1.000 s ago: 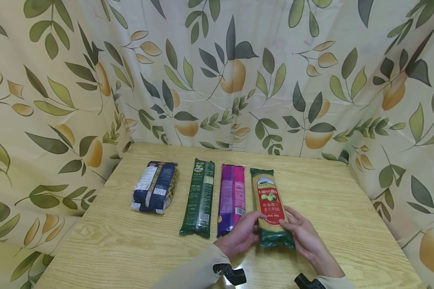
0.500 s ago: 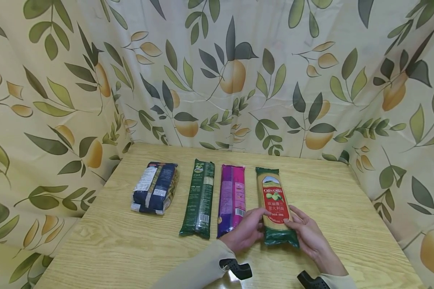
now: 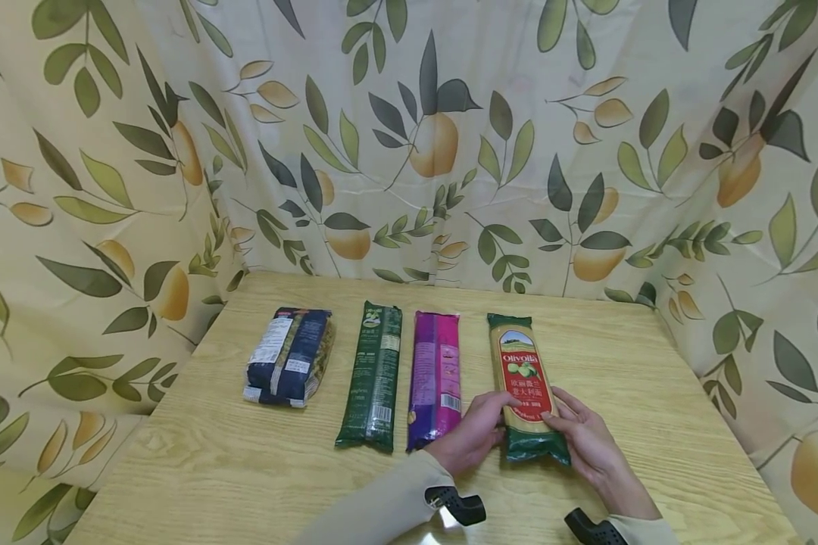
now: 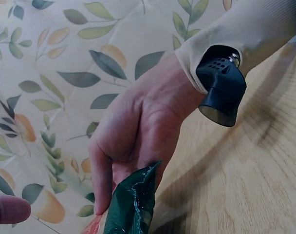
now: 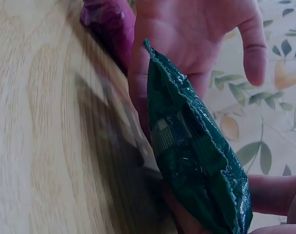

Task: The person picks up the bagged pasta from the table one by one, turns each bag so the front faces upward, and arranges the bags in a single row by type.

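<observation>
A spaghetti packet [image 3: 526,386], tan with a red label and green ends, is held between both hands on the right of the head view. My left hand [image 3: 473,431] grips its left edge, thumb over the label. On the opposite edge, my right hand [image 3: 589,439] pinches the lower part with its thumb on top. The right wrist view shows the packet's crimped green end [image 5: 192,146] over a dark shadow on the wood. Close to my left wrist lies a pink-purple packet [image 3: 435,378]. Fingers under the spaghetti packet are mostly hidden.
Left of the purple packet lies a dark green spaghetti packet [image 3: 371,378]. Farther left is a navy bag [image 3: 289,359] with a clear side showing its filling. The wooden table [image 3: 211,469] meets a leaf-patterned curtain [image 3: 395,227] at the back and sides.
Both hands have shifted the spaghetti packet a little to the right, away from the purple one. Their grip looks the same, and the other packages have stayed in place.
</observation>
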`<state>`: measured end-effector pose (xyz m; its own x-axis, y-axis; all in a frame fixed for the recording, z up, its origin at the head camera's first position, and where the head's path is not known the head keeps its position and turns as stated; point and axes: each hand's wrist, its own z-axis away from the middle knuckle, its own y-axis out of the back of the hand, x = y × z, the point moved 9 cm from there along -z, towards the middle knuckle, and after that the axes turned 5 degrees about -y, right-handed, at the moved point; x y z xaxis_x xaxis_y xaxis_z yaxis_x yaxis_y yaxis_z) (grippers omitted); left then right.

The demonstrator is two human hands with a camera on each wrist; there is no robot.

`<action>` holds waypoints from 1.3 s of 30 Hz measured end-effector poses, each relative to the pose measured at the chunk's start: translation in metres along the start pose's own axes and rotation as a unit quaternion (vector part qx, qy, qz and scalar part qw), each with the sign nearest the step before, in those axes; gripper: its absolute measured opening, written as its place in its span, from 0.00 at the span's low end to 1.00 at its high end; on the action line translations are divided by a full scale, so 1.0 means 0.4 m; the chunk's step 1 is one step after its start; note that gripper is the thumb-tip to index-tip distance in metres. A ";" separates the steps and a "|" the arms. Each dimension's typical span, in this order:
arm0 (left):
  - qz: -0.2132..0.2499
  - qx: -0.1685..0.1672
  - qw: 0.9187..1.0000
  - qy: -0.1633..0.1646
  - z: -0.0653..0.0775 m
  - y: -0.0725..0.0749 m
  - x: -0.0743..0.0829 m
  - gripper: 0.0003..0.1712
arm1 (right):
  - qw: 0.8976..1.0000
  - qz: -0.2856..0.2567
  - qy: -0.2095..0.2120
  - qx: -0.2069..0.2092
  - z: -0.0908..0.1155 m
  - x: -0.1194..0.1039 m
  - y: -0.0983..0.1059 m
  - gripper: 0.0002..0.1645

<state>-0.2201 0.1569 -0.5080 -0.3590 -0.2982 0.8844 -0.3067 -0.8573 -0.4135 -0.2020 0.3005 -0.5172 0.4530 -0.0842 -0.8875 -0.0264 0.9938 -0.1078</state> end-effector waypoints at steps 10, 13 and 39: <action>-0.004 -0.011 1.000 -0.015 -0.004 -0.017 -0.007 0.27 | 1.000 0.011 -0.001 0.016 -0.009 0.011 0.019 0.48; -0.008 -0.012 1.000 -0.018 -0.002 -0.017 -0.007 0.26 | 1.000 0.015 -0.003 0.019 -0.009 0.014 0.018 0.48; -0.067 0.036 0.996 -0.037 0.035 0.027 0.053 0.39 | 0.998 0.032 0.033 0.050 0.020 -0.061 0.031 0.46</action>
<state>-0.2186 0.1355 -0.4908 -0.2522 -0.2070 0.9453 -0.2825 -0.9186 -0.2765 -0.2064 0.3154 -0.4933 0.3941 -0.0221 -0.9188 0.0369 0.9993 -0.0082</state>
